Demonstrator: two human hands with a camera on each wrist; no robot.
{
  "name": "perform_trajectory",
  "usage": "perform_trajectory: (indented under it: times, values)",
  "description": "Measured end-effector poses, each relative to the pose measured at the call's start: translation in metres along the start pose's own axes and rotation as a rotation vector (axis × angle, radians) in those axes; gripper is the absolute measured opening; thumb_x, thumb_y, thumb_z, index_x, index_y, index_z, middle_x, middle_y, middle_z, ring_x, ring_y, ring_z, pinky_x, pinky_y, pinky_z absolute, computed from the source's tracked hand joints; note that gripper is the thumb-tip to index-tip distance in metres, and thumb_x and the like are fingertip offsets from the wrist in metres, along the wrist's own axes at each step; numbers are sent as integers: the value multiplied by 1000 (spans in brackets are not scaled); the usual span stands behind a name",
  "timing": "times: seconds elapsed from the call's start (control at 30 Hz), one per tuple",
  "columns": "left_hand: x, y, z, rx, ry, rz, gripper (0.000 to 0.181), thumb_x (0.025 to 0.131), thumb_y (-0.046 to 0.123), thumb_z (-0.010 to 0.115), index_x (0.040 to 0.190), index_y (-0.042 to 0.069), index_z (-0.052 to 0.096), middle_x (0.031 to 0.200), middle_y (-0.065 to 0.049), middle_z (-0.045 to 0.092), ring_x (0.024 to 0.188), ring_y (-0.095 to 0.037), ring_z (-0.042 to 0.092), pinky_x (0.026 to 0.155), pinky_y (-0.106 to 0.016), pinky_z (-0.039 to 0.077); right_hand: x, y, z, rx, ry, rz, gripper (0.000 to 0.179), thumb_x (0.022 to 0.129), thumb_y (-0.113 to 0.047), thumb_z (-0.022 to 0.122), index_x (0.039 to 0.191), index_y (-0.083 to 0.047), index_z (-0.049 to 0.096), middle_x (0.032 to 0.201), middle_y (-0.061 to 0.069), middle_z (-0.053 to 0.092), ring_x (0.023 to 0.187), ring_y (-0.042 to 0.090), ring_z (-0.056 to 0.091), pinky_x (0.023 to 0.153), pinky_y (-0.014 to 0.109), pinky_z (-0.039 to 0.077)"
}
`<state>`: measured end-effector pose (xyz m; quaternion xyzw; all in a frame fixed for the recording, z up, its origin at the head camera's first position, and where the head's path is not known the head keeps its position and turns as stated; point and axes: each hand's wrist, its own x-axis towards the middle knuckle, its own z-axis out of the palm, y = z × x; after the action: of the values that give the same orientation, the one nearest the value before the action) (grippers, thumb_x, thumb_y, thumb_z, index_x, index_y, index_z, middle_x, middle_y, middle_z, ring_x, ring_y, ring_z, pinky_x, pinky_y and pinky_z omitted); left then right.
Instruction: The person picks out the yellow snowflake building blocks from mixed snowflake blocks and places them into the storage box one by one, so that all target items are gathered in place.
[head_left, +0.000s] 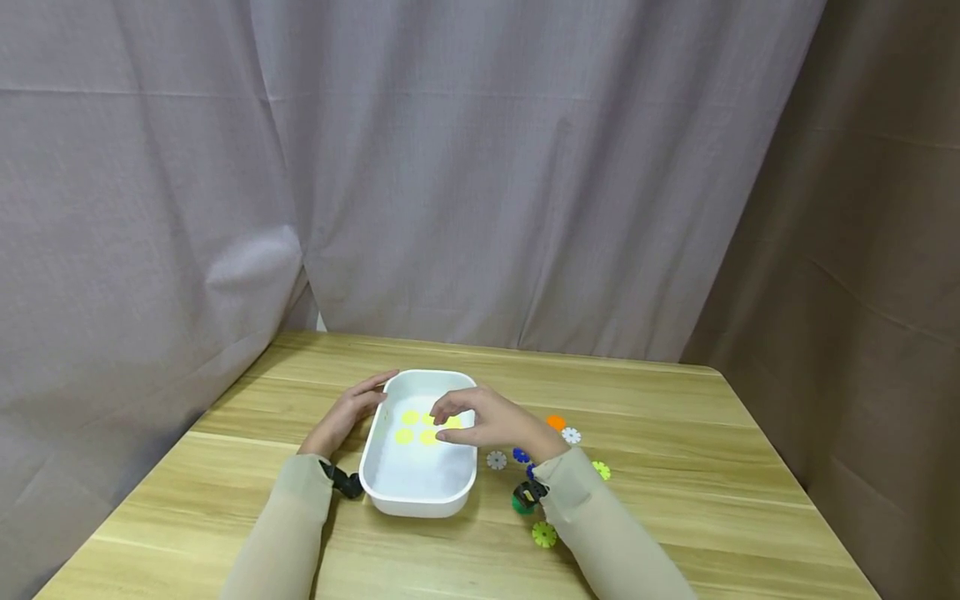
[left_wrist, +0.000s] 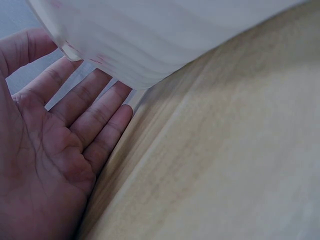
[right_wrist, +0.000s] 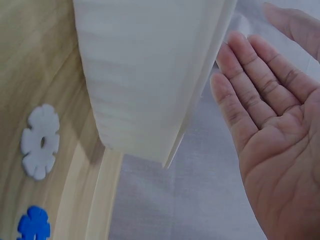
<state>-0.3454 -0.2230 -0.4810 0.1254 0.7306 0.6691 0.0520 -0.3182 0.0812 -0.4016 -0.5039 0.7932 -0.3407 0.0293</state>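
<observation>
White and smooth, the round-cornered tub (head_left: 420, 482) sits on the desk (head_left: 720, 500), long axis running away from me. Inside, yellow discs (head_left: 404, 436) look washed-out, some half hidden behind my right hand (head_left: 486, 419), hovering with relaxed, parted fingers. My left hand (head_left: 347, 417) rests loose-fingered against the tub's left side; notched discs (head_left: 544, 534) lie right of it.

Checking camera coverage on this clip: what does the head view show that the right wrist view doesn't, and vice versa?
Only the head view: yellow discs inside the white tray, the left hand and an orange disc.
Only the right wrist view: the palm of the right hand.
Both: the tray, right hand, a white notched disc and a blue one.
</observation>
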Motion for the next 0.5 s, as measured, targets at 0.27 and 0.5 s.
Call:
perform_trajectory:
  times: [0.27, 0.5]
  values:
    - [0, 0, 0, -6, -3, 8, 51, 99, 23, 57, 150, 21, 51, 155, -8, 44, 139, -29, 44, 118, -48, 26, -16, -1, -8, 11, 20, 32, 26, 93, -28, 74, 114, -14, 69, 107, 4, 73, 104, 10, 67, 94, 46, 54]
    - [0, 1, 1, 19, 18, -7, 50, 99, 24, 58, 148, 25, 53, 153, -5, 47, 135, -24, 48, 117, -44, 29, -39, 6, -19, -22, 54, -3, 22, 94, -28, 72, 113, -17, 69, 106, 0, 73, 102, 16, 68, 92, 44, 55]
